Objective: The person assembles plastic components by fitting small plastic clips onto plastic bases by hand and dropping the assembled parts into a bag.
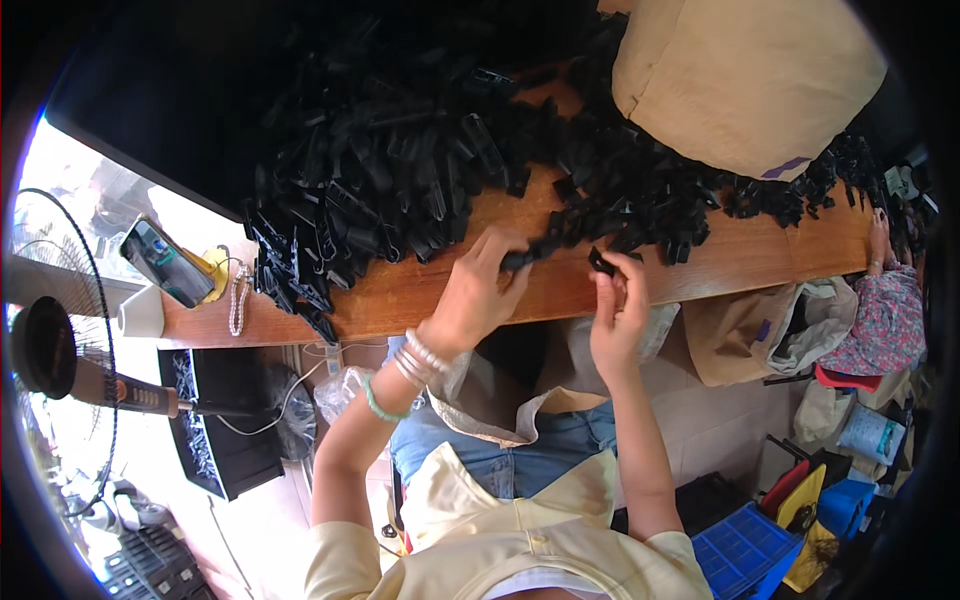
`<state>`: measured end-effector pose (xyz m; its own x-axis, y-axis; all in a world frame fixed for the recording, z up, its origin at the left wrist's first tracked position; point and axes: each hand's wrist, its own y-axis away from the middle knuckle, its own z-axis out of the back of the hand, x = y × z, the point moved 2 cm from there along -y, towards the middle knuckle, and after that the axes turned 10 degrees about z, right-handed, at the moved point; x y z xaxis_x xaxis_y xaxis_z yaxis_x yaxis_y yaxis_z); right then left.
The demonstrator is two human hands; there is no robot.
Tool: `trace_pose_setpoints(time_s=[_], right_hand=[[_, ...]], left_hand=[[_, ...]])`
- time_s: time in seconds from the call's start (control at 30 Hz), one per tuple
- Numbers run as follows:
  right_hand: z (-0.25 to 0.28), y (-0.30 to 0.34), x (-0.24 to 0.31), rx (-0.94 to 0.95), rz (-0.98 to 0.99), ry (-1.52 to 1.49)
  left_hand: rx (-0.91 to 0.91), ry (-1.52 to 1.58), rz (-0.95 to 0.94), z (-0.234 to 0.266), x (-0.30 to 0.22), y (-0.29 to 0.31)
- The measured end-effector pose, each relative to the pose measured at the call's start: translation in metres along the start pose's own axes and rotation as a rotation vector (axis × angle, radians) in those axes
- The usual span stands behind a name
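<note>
My left hand point(478, 290) pinches a long black plastic piece point(522, 259) at the front edge of the wooden table point(420, 295). My right hand point(620, 310) holds a small black plastic part point(601, 262) between its fingertips, just right of the left one. A large heap of black plastic parts point(400, 160) lies beyond both hands, and a thinner spread of small black parts point(680, 205) runs off to the right. Bangles and a green bead band sit on my left wrist.
A big tan sack point(745, 80) stands on the table at the back right. A phone point(165, 263) leans at the table's left end near a white cup point(140, 312). A fan point(55, 345) stands at the left. Another person's arm point(880, 240) rests far right. Blue crates point(745, 545) sit on the floor.
</note>
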<state>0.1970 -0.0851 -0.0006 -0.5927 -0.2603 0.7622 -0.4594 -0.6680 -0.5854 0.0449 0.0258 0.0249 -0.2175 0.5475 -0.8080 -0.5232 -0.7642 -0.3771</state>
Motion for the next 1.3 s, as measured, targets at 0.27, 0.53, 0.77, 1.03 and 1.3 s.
trace_pose_setpoints(time_s=[0.27, 0.53, 0.77, 1.03, 1.3], right_hand=[[-0.001, -0.003, 0.009, 0.179, -0.472, -0.325], [0.007, -0.003, 0.012, 0.311, 0.101, 0.443], [0.012, 0.002, 0.017, 0.448, -0.096, 0.027], [0.008, -0.021, 0.020, 0.552, 0.069, 0.065], [0.005, -0.037, 0.016, 0.798, 0.265, 0.044]], left_hand=[[0.066, -0.323, 0.096, 0.016, 0.008, 0.030], [0.413, -0.342, -0.074, 0.027, -0.006, 0.002], [0.406, -0.141, 0.058, 0.023, 0.009, 0.009], [0.368, -0.028, 0.062, 0.013, 0.010, 0.014], [0.252, -0.137, -0.053, 0.031, -0.002, 0.027]])
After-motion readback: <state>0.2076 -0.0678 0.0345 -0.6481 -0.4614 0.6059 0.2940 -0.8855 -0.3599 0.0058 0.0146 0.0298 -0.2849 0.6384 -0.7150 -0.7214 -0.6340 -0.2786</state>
